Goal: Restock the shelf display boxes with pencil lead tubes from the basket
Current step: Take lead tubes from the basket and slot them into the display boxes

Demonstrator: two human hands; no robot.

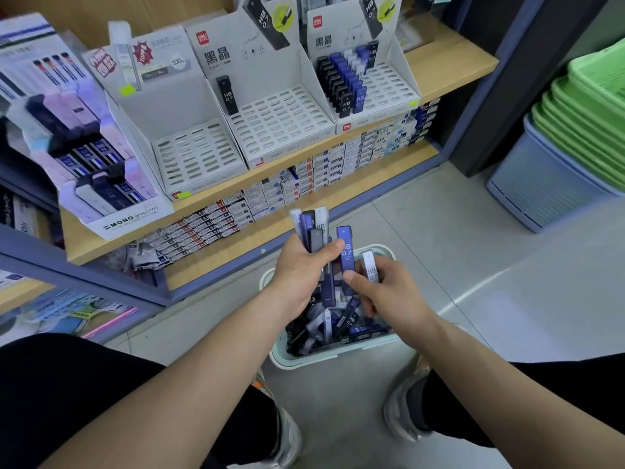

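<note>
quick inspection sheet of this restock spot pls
surface: wooden shelf carrying white display boxes; tiled floor below
job's things: left box tray bare; middle box one black tube; right box part filled; basket on floor holds loose tubes
clutter: small cartons stacked on lower shelf
grips: left hand holds a bundle of tubes; right hand pinches a blue tube and a white tube
cables: nothing seen
surroundings: green baskets stacked at right

Four display boxes (280,123), one basket (304,358), two hands: left hand (301,269), right hand (392,292).
</note>
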